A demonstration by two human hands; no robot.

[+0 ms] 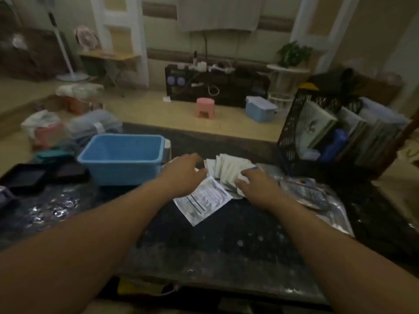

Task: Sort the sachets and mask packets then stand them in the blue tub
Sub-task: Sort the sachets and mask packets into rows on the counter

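Two bare forearms reach in from the near corners of the table (226, 245) and converge toward the middle of its far half, elbows out of view. The left hand (183, 175) lies palm down, fingers loosely extended and angled to the right, its thumb side touching the fanned sachets (226, 166). The right hand (257, 185) faces it, also palm down, with fingers (241, 181) spread and lightly bent, resting on the near right part of the sachets. Both wrists run straight and low over the tabletop. Both hands lie flat rather than gripping; blur softens the fingertips.
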